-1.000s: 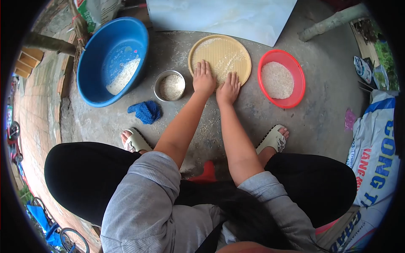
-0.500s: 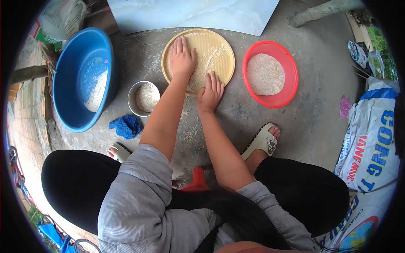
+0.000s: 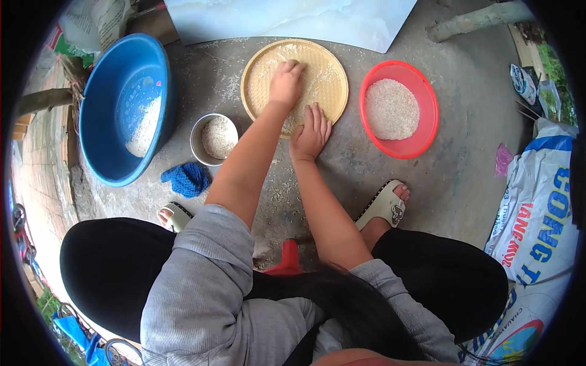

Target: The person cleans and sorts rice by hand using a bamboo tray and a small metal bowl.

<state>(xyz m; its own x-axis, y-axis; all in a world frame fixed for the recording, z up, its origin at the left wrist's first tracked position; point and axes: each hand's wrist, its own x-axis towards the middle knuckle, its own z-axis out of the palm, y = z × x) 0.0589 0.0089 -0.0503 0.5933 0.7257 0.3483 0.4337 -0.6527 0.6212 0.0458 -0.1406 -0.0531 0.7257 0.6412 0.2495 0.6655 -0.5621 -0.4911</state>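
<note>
A round woven bamboo tray (image 3: 332, 82) lies on the floor with grains of rice (image 3: 292, 49) scattered over it. Over the middle of the tray is my left hand (image 3: 287, 84), its fingers curled in; whatever they hold, if anything, is hidden. My right hand (image 3: 310, 134) rests open at the tray's near edge, fingers stretched out over the rim. To the right stands a red plastic basin (image 3: 410, 146) with white rice (image 3: 392, 108) in it. On the left is a metal bowl (image 3: 195, 143) holding rice, beside a larger blue basin (image 3: 101, 140) with a heap of white grain.
A crumpled blue cloth (image 3: 186, 180) lies near the metal bowl. At the back is a pale marbled board (image 3: 293, 24); a wooden log (image 3: 476, 21) is at the far right. Printed sacks (image 3: 531, 213) stand on the right, and grains litter the concrete floor (image 3: 458, 122).
My left hand has gone from lying flat on the tray's left part to curled over its middle. My right hand stays at the near rim. The view has shifted slightly.
</note>
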